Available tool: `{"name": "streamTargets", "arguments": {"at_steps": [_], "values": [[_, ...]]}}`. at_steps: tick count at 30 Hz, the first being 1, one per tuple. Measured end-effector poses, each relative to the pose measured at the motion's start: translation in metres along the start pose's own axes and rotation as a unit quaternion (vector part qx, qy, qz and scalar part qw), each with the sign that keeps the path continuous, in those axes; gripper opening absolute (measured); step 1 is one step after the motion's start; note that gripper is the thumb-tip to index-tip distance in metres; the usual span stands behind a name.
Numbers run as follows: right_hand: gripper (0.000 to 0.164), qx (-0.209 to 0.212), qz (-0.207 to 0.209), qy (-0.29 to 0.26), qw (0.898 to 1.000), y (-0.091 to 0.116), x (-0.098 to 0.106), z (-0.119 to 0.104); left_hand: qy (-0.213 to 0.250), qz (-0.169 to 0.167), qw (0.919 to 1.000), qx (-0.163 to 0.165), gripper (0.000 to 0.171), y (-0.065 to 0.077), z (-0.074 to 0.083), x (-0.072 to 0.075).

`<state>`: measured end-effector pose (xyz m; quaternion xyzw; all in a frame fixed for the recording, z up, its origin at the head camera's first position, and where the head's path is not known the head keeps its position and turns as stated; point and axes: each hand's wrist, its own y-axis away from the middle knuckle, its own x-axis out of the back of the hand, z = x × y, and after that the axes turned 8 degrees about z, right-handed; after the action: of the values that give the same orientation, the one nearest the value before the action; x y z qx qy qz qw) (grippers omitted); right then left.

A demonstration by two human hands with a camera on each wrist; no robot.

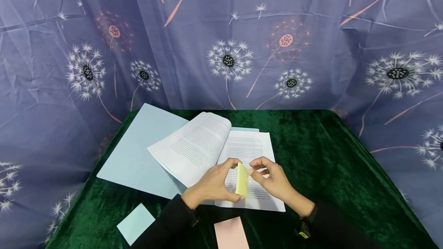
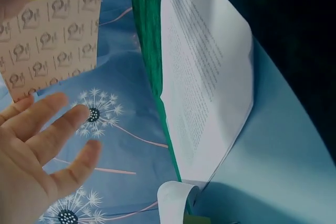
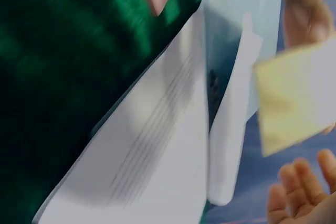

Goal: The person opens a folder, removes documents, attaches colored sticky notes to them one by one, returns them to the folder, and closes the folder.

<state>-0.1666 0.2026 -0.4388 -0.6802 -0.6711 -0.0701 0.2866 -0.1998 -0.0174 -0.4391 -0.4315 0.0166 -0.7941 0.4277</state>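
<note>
Above the right page of an open bound document, my left hand holds a yellow sticky note pad on edge. The thumb is at its near edge and the index finger at its far edge. Its printed backing faces the left palm, the other fingers spread below it in the left wrist view. The plain yellow face shows in the right wrist view. My right hand is close by with loosely bent fingers, thumb and index tips right at the pad's right side.
A light blue folder lies under the document, whose turned pages curl up on the left. A pale blue note pad lies front left and a pink one at the front middle. Green velvet cloth covers the table; a patterned curtain hangs behind.
</note>
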Motion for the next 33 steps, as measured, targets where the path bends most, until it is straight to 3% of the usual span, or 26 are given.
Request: {"name": "streamTargets", "arguments": {"at_steps": [7,14,19,27,33], "values": [[0.036,-0.049,-0.042,-0.041,0.997,0.003,-0.005,-0.016,-0.042,0.032,0.9975,-0.047,0.077,-0.004,-0.001,-0.005],[0.035,-0.079,-0.070,-0.093,0.990,0.002,-0.003,-0.016,-0.004,0.010,0.9997,-0.021,0.076,-0.002,0.000,-0.006],[0.033,-0.091,-0.067,-0.091,0.989,0.002,-0.005,-0.016,0.023,0.004,0.9997,-0.009,0.077,-0.002,-0.001,-0.007],[0.035,-0.076,-0.091,-0.104,0.988,0.001,-0.007,-0.011,0.048,0.002,0.9988,-0.003,0.078,0.000,-0.003,-0.006],[0.024,-0.064,-0.101,-0.120,0.986,0.001,-0.005,-0.011,0.078,-0.009,0.9969,0.011,0.081,0.002,-0.005,-0.004]]}}
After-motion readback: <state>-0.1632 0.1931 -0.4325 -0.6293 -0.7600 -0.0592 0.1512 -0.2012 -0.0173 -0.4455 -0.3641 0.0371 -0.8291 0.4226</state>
